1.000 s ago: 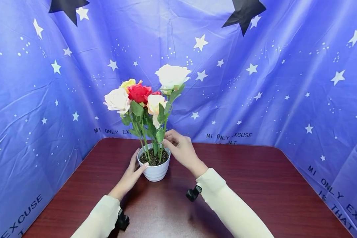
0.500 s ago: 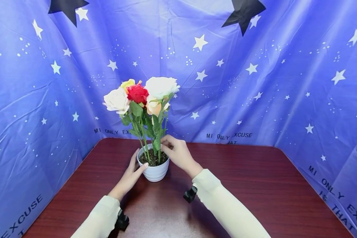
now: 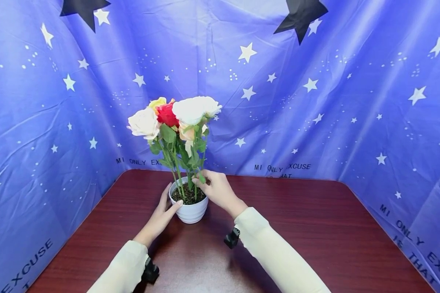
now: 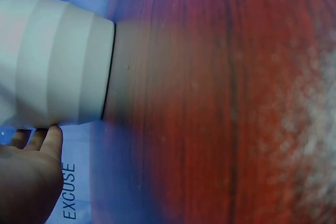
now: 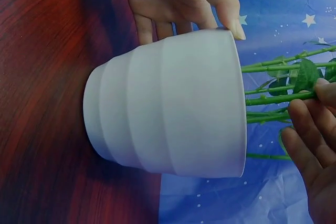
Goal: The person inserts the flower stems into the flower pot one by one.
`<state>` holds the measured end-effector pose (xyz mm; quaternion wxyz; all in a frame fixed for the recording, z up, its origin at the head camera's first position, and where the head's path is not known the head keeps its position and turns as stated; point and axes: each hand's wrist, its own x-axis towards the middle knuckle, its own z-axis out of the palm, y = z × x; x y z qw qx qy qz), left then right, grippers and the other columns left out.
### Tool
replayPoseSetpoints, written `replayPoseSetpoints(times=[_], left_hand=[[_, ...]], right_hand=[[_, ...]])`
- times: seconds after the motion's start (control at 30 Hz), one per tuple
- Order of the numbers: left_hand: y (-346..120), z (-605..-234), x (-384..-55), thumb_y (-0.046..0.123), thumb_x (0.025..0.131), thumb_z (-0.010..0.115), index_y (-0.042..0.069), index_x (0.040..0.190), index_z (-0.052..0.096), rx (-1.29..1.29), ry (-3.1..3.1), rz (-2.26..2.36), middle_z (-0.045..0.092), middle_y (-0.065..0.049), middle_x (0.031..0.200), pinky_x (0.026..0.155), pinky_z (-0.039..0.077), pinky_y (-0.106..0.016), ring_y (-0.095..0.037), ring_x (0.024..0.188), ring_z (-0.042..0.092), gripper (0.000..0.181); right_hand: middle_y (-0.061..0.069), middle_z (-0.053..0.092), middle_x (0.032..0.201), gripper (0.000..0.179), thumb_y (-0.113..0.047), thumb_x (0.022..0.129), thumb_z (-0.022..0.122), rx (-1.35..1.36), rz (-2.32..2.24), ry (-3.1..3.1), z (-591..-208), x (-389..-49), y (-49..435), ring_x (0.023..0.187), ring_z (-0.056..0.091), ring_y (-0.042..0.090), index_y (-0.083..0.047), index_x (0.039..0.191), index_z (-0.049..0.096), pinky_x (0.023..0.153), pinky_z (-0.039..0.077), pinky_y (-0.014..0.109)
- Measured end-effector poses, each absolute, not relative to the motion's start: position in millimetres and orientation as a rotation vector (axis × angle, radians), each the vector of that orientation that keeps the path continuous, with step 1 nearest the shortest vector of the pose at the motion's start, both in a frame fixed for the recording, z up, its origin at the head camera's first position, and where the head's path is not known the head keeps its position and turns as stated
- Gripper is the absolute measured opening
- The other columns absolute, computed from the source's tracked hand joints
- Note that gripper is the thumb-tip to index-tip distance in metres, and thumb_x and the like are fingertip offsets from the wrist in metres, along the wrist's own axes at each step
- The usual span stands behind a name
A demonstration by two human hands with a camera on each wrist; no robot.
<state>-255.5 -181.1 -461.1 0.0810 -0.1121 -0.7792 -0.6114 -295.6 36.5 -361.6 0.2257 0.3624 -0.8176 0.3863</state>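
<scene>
A white ribbed flower pot stands upright on the table, filled with dark soil. My left hand holds its left side, thumb at the rim and fingers against the wall. Several artificial roses rise from the soil: a pale pink rose at left, a yellow rose behind, a red rose and a large white rose at right. Low on a green stem, my right hand pinches between thumb and fingers, just above the rim. A peach rose is partly covered by the white one.
The dark red wooden table extends around the pot. Behind and at both sides hangs a blue star-patterned cloth. A small black device sits on the right wrist, another black device on the left.
The right hand has moved down and slightly left with the stem. The white rose has sunk and shifted left, now overlapping the red and peach roses. The left hand and pot stay put.
</scene>
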Motion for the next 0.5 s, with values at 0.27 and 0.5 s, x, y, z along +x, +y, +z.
replayPoseSetpoints(times=[0.27,0.5], left_hand=[[-182.8,-462.5,-255.2,0.025,0.102,0.059,0.018,0.162,0.007,-0.338,-2.328,-1.834,0.021,-0.022,0.161,0.113,0.027,-0.054,-0.042,0.143,0.029,0.079],[-183.5,-458.2,-255.2,0.025,0.102,0.059,0.015,0.162,0.006,-0.340,-2.357,-1.805,0.020,-0.022,0.162,0.112,0.028,-0.055,-0.043,0.143,0.030,0.080]], right_hand=[[-0.005,0.069,0.082,0.010,-0.022,0.096,0.070,0.932,1.119,-2.312,-366.3,-294.9,36.3,0.056,0.049,0.004,-0.012,0.096,0.073,0.056,0.045,0.024],[-0.003,0.066,0.076,0.011,-0.019,0.093,0.073,0.933,1.103,-2.269,-370.7,-297.4,35.7,0.061,0.054,0.007,-0.009,0.090,0.070,0.057,0.047,0.024]])
